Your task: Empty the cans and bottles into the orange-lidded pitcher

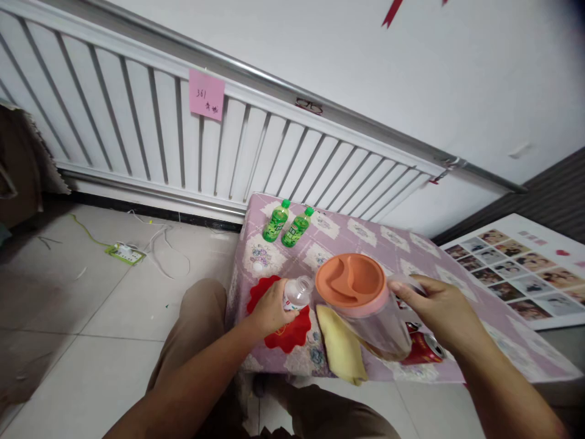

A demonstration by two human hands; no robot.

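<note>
My left hand [272,310] is wrapped round a clear plastic bottle [298,292] with no cap on its neck, above a red scalloped mat [290,334]. In my right hand [432,302] is the handle of a clear pitcher [384,329] with an orange lid [351,280]. The pitcher tilts so that its lid end leans toward the bottle mouth; the two are close, and I cannot tell whether they touch. A folded yellow cloth [340,347] lies under and left of the pitcher. A small white cap [258,267] rests behind the mat.
Two green drink bottles [276,222] [298,227] stand at the table's back left. A red can [423,349] is right of the pitcher. The flowered tablecloth [361,231] meets a white radiator [256,146]. A power strip [125,253] with cables lies on the floor; a photo board [516,268] leans right.
</note>
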